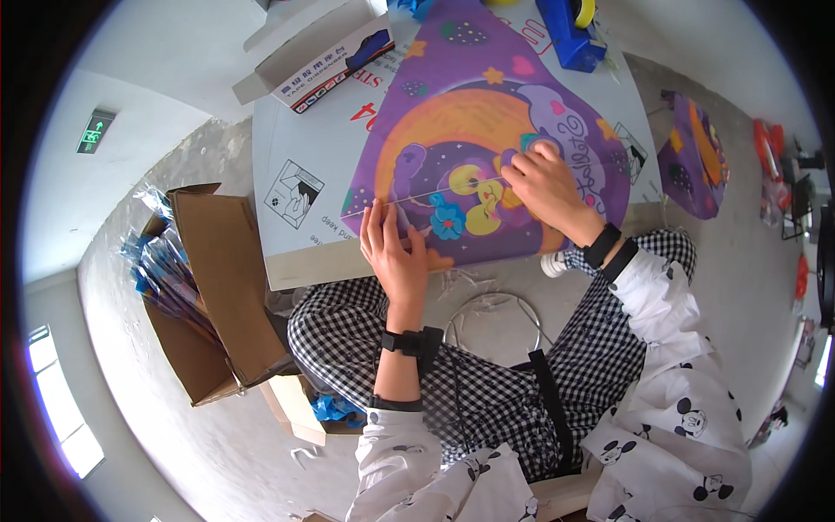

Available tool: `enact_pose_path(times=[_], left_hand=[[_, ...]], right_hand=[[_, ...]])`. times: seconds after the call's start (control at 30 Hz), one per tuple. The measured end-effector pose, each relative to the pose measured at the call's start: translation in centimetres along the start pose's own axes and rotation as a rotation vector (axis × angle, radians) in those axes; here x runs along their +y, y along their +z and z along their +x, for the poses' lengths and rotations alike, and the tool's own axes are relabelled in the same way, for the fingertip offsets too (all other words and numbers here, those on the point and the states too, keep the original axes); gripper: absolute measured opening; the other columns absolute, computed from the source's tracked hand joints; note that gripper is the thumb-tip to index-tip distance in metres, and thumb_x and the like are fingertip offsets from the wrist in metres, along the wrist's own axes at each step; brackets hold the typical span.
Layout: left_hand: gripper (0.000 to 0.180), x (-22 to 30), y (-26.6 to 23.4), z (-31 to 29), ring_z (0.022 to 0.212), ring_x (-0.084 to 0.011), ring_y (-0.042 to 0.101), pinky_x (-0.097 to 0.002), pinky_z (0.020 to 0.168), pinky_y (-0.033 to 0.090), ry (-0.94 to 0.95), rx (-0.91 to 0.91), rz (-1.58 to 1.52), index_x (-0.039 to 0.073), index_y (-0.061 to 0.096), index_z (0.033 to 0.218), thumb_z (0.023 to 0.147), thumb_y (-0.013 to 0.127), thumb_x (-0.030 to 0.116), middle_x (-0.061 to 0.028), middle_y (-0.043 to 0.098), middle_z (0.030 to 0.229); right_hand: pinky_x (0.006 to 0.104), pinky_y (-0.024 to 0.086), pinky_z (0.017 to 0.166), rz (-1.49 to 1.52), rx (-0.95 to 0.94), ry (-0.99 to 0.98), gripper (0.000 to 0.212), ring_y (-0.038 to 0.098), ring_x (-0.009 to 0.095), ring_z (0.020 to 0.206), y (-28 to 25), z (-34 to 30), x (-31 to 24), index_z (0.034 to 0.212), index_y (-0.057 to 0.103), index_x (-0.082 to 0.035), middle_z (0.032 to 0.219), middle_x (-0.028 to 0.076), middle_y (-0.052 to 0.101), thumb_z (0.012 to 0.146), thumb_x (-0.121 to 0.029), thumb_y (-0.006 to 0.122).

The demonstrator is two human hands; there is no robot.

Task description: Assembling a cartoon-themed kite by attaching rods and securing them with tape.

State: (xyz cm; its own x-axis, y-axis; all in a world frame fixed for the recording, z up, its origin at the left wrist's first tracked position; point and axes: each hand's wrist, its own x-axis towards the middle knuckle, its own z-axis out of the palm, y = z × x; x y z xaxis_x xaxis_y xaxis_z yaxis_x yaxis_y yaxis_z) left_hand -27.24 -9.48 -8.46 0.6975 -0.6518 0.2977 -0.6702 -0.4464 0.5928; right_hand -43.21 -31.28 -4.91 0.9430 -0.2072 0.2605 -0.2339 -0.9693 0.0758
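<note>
A purple kite, printed with an orange crescent moon, stars and yellow and blue figures, lies spread over the table. A thin pale line, perhaps a rod or cord, crosses it from the left corner toward the right. My left hand rests at the kite's left corner with its fingers stretched out on the fabric, beside that line. Farther right, my right hand is closed, its fingers curled down against the kite at the line's other visible end. What its fingertips pinch is hidden.
A tape dispenser box lies open at the table's back left. Behind right stands a blue tape dispenser with yellow tape. A cardboard box of plastic-wrapped items is left of the table. Another purple kite is at right.
</note>
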Motion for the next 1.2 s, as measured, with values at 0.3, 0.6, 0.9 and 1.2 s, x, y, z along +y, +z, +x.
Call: enact_pose_path(times=[0.3, 0.6, 0.9, 1.2], left_hand=[[0.04, -0.3, 0.0, 0.0, 0.133, -0.0337, 0.04, -0.0463, 0.109, 0.033, 0.002, 0.004, -0.006, -0.001, 0.059, 0.121, 0.082, 0.062, 0.007, -0.0143, 0.049, 0.139], [0.038, 0.1, 0.0, 0.1, 0.131, -0.0344, 0.042, -0.0455, 0.109, 0.034, 0.017, 0.009, 0.021, -0.001, 0.059, 0.12, 0.083, 0.061, 0.005, -0.0146, 0.051, 0.136], [0.04, 0.0, 0.3, 0.1, 0.131, -0.0353, 0.041, -0.0468, 0.108, 0.034, 0.027, 0.031, -0.027, -0.001, 0.058, 0.121, 0.082, 0.062, 0.005, -0.016, 0.052, 0.135], [0.044, 0.4, -0.8, 0.2, 0.13, -0.0367, 0.042, -0.0469, 0.108, 0.033, -0.018, 0.045, -0.119, 0.002, 0.056, 0.127, 0.084, 0.061, 0.004, -0.0164, 0.049, 0.138]], right_hand=[[0.0331, 0.042, 0.086, 0.006, 0.038, -0.003, 0.01, 0.06, 0.017, 0.08, 0.0, 0.1, -0.2, 0.085, 0.062, -0.011, 0.079, 0.002, 0.054, 0.075, -0.009, 0.06], [0.0336, 0.041, 0.085, 0.027, 0.031, 0.017, 0.01, 0.061, 0.018, 0.078, 0.1, 0.1, -0.1, 0.086, 0.063, -0.011, 0.079, 0.002, 0.056, 0.077, -0.011, 0.06], [0.0352, 0.04, 0.086, 0.036, 0.035, 0.055, 0.015, 0.06, 0.019, 0.084, -0.2, -0.2, -0.2, 0.093, 0.063, -0.009, 0.083, 0.004, 0.058, 0.078, -0.012, 0.059], [0.0362, 0.044, 0.085, 0.18, 0.081, 0.283, 0.02, 0.06, 0.02, 0.094, -3.3, -2.0, 1.9, 0.099, 0.06, -0.006, 0.098, 0.005, 0.061, 0.08, -0.008, 0.066]])
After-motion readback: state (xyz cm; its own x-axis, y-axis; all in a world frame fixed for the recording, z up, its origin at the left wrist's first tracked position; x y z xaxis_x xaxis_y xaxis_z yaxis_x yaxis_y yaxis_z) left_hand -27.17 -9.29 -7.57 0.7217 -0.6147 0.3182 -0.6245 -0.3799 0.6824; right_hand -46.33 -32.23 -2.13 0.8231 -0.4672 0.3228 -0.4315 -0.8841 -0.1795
